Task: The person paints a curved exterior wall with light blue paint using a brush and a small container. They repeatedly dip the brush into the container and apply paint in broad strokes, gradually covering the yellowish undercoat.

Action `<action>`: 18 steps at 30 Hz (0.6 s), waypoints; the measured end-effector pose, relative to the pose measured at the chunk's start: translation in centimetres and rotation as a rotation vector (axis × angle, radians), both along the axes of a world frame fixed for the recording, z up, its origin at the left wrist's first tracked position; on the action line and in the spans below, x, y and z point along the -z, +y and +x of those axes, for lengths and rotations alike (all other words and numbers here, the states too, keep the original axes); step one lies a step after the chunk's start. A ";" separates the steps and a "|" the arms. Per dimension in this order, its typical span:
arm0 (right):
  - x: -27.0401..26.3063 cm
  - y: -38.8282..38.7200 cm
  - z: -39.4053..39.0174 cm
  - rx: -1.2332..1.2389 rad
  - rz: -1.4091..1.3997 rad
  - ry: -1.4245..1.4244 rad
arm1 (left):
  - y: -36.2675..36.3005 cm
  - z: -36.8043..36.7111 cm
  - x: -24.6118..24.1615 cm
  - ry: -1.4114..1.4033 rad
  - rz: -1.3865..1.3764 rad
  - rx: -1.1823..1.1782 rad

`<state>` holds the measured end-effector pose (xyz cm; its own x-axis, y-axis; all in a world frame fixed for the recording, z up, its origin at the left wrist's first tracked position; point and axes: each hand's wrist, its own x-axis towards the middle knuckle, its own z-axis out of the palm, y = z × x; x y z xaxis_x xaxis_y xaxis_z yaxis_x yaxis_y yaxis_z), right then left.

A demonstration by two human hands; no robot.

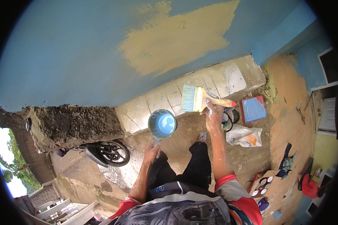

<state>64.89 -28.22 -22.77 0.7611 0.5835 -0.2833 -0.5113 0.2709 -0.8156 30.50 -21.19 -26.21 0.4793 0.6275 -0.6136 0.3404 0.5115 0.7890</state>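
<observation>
My left hand (152, 151) grips the handle of a round dark dipper (149, 123), which holds light blue paint (165, 123). In my right hand (214, 115) is a wide flat paintbrush (198, 98) with a wooden, red-tipped handle. Its bristles point left and carry pale blue paint; they are apart from both the dipper and the wall. White-blue paint marks the right thumb. Ahead, the blue wall (73, 56) bears a large yellowish-tan patch (177, 39) with rough, brushed edges.
A tiled ledge (157, 98) runs along the wall's foot. Right of me are a red-rimmed paint tray (253, 109), a white plastic sack (243, 136) and a cardboard box (270, 187) with several cans. A motorcycle wheel (114, 153) stands at left, beside a rough concrete block (76, 125).
</observation>
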 end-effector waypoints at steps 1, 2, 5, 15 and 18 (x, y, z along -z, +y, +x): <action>-0.3 -1.0 0.9 -0.017 -0.001 0.086 | -0.2 1.1 -0.4 0.003 0.025 0.035; -1.4 -2.2 1.8 -0.051 -0.021 0.100 | -0.5 1.9 -0.9 0.009 0.047 0.069; -7.0 -3.3 2.2 -0.046 0.025 -0.009 | -0.5 5.8 -4.9 0.026 0.064 0.048; -15.0 4.0 -2.2 -0.504 -0.495 -1.257 | 2.5 8.4 -12.4 0.032 0.667 0.145; -16.1 6.2 -4.4 -0.569 -0.619 -1.417 | 2.4 8.0 -13.7 0.105 0.674 0.147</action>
<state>60.45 -22.01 -6.66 0.3417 0.9312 0.1268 0.7758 -0.2033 -0.5974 38.48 -18.80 -12.51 0.5480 0.8209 -0.1607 0.4601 -0.1353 0.8775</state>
